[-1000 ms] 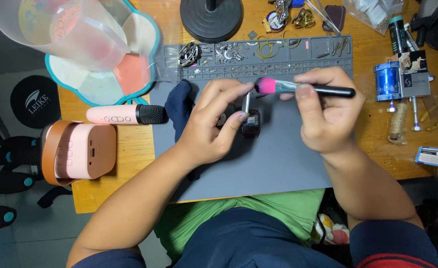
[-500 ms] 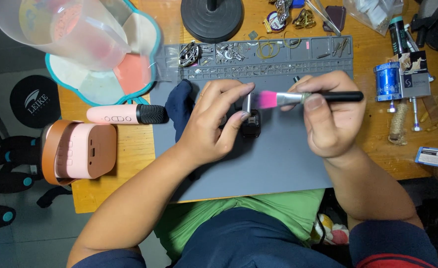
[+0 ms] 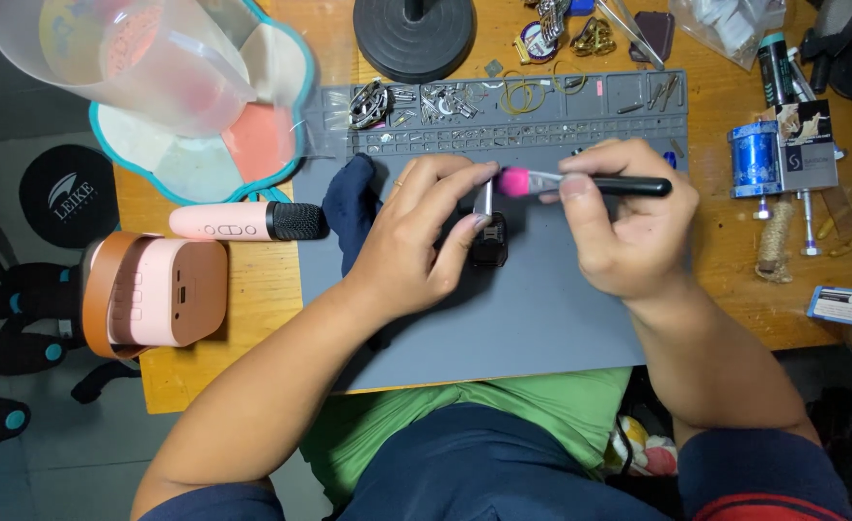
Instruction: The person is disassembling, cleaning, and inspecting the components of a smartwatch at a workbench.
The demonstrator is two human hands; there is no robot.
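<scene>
Wore a green shirt point(image 3: 503, 410) over dark navy trousers point(image 3: 484, 473), a thin ring point(image 3: 399, 180) on one left finger; bare forearms, dark sleeves at the shoulders, red stripe on the right.

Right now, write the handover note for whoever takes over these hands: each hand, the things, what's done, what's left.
Left hand: fingers pinch a small black device upright on the grey work mat.
Right hand: grips a black-handled brush; its pink bristles sit at the metal part sticking up from the device's top.
Nearby: dark blue cloth on the mat's left edge; the parts tray along the mat's far edge holds small metal bits.
Done: cannot tell how much has been brushed.
Left: probably finish brushing the top, then check it.
</scene>
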